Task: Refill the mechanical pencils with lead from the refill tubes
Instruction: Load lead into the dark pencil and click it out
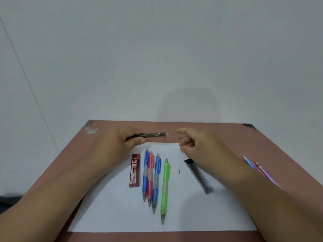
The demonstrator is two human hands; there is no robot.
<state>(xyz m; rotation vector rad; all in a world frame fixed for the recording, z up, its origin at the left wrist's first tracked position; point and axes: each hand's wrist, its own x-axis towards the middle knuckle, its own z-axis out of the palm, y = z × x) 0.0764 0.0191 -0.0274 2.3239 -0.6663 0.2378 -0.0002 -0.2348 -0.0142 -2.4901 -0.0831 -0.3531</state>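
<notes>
The left hand [122, 139] has its fingers curled round a grey pencil [153, 135], which lies level above the far tabletop [227, 137]; the tip end is hidden inside the fist, and the white eraser end points toward the right hand [194, 145]. The right fingers are loosely bent and a little apart, with the forefinger stretched toward the eraser and not touching it. Whether they pinch a lead is too small to tell.

Nearer than the left fingers, on the paper [122, 215], lie a red tube [135, 170] and four pencils side by side: blue [145, 175], red [150, 179], blue [156, 182] and green [165, 189]. Below the right fingers lie a single lead [179, 165] and a clear tube [199, 175], its top corner just beside the palm. More pencils [258, 169] show past the right wrist, partly hidden by the forearm.
</notes>
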